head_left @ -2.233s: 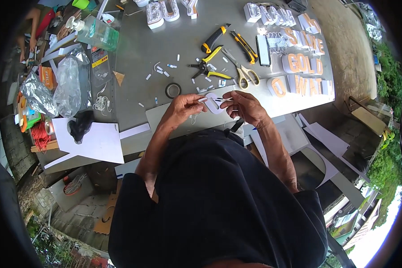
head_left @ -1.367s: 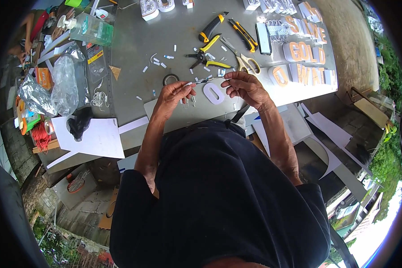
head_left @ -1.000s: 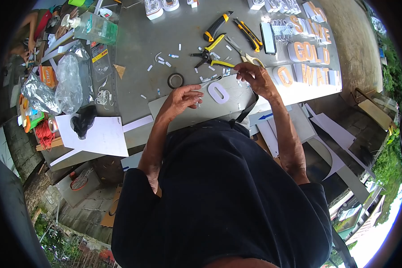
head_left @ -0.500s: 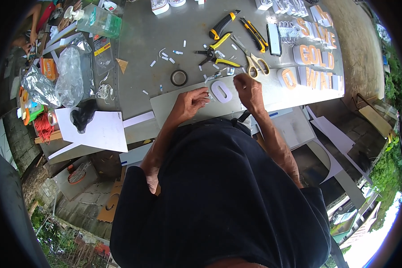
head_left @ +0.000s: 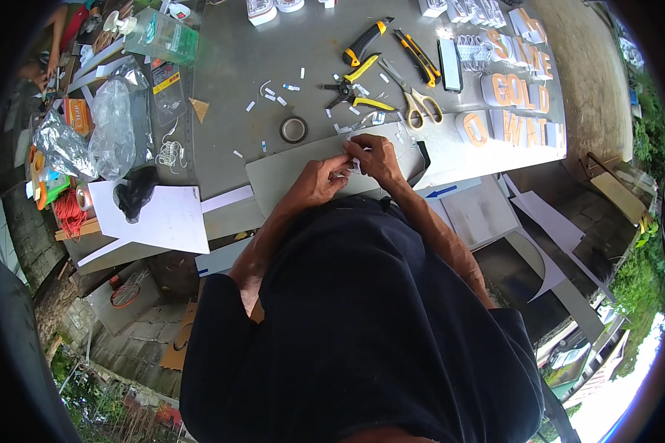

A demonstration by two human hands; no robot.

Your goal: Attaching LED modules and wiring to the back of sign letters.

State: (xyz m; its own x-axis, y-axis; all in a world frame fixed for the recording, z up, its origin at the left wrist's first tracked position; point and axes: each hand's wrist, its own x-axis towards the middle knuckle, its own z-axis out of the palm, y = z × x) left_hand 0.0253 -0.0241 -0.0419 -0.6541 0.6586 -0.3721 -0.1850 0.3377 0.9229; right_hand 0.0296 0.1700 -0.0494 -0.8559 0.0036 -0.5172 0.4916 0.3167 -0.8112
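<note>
My left hand (head_left: 320,179) and my right hand (head_left: 377,158) meet over a grey-white board (head_left: 281,167) at the table's near edge. Fingers of both are closed round a small white piece (head_left: 355,167), mostly hidden by them; whether it is the white O-shaped letter cannot be made out. Just beyond the hands lie scissors (head_left: 421,108) with pale handles and yellow-and-black wire strippers (head_left: 360,86). A roll of dark tape (head_left: 293,130) sits to the left. Right of my right hand, a black strip (head_left: 423,164) lies across the board.
Two yellow-and-black utility knives (head_left: 368,43) (head_left: 419,59) and a phone (head_left: 450,66) lie farther back. Box letters with orange-tan faces (head_left: 516,91) stand at right. Clear plastic bags (head_left: 115,125) and a green-liquid pump bottle (head_left: 162,38) crowd the left. Another person's hand (head_left: 52,68) shows far left.
My right hand has come left and down to meet the left hand. The white O-shaped letter that lay between them no longer shows plainly. The black strip has shifted into view on the board.
</note>
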